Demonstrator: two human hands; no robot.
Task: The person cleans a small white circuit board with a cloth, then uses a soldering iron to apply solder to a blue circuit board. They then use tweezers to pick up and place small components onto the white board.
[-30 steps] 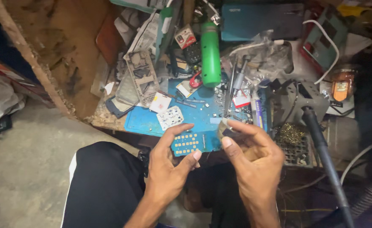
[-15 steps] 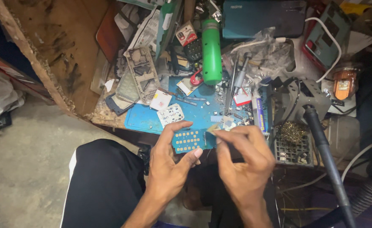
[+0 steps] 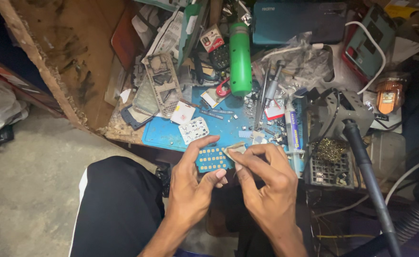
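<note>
Head view, the only 1 on hand, looks down on a seated person at the near edge of a crowded repair counter [image 3: 124, 131]. The left hand [image 3: 190, 188] has its grip closed on a small blue keypad circuit board [image 3: 212, 158], thumb at the near edge and fingers curled over the far side, gold contact pads facing up. The board hangs just off the counter's edge, above the lap. The right hand [image 3: 264, 183] pinches a small pale scrap [image 3: 234, 149], perhaps a wipe or a bit of film, between thumb and forefinger, and presses it against the board's right end; what it is exactly cannot be told. Both hands touch the board at once.

Beyond them lies a blue work mat [image 3: 219, 126] carrying a white keypad membrane [image 3: 194, 130], a bare phone frame [image 3: 162, 85], a green cylinder [image 3: 240, 59] lying on its side, and a white tube [image 3: 293, 131]. A soldering iron [image 3: 366, 166] rests in its stand [image 3: 333, 152] to the right, near the right wrist.

Judging by this hold, the work goes best with the left hand keeping the board steady by its edges, fingers off the contacts, while the right uses light, even strokes and stays clear of the iron.
</note>
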